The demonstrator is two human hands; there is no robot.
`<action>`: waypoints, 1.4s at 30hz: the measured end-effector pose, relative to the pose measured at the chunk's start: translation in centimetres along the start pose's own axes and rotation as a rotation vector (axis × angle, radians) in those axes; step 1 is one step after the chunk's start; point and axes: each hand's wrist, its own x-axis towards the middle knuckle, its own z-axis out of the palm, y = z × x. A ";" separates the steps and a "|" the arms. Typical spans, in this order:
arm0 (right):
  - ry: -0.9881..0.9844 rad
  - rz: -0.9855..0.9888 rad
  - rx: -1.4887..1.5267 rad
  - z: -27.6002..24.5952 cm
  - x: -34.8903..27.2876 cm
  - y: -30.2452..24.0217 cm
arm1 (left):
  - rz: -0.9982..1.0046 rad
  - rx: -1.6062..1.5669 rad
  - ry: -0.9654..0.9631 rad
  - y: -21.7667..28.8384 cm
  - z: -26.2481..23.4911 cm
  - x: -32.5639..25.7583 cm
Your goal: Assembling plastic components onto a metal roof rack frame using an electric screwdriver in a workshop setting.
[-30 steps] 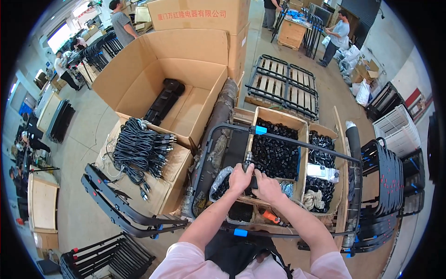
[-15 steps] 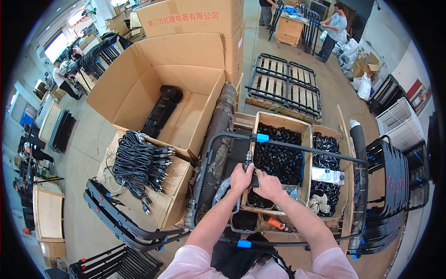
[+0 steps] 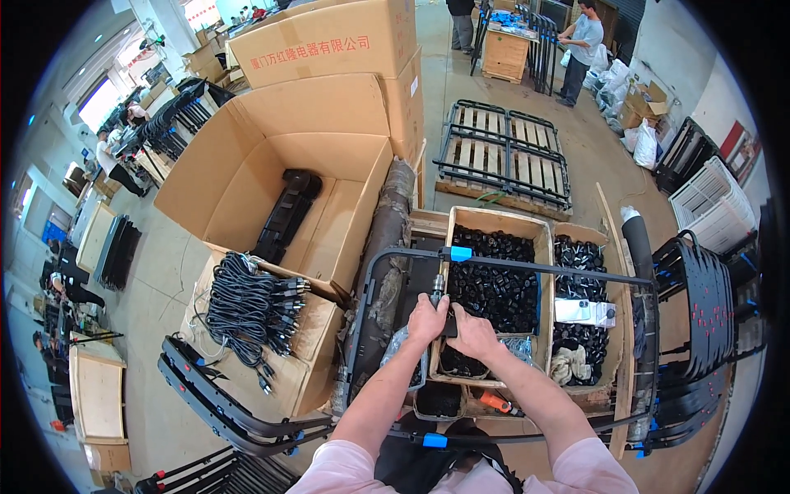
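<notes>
My left hand (image 3: 426, 319) and my right hand (image 3: 472, 333) meet over a small black part with a metal tip (image 3: 439, 288), both gripping it. They hover inside a black tubular metal frame (image 3: 543, 267) with blue clips, above a wooden box of small black parts (image 3: 494, 280). A second box of black parts (image 3: 581, 257) stands to its right, with a white packet (image 3: 583, 311) on it.
A big open cardboard box (image 3: 321, 177) holds a long black part (image 3: 285, 216) at left. A bundle of black cables (image 3: 247, 306) lies on a smaller carton. Black frames (image 3: 222, 405) lie lower left, stacked racks (image 3: 709, 313) at right, a pallet (image 3: 502, 160) ahead. People stand far back.
My view has shifted slightly; my hands have stayed together on the small part, lifted a little toward the frame's top bar.
</notes>
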 end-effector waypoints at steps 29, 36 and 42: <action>0.026 0.001 0.047 -0.3 -0.3 -1.7 | -0.119 0.026 0.065 1.1 -0.7 -0.5; 0.021 -0.001 0.064 0.3 -0.9 -1.7 | -0.075 0.061 0.123 1.0 -0.6 -1.3; 0.058 -0.023 0.034 0.8 -1.5 -1.3 | -0.036 0.107 0.126 0.8 -0.2 -1.5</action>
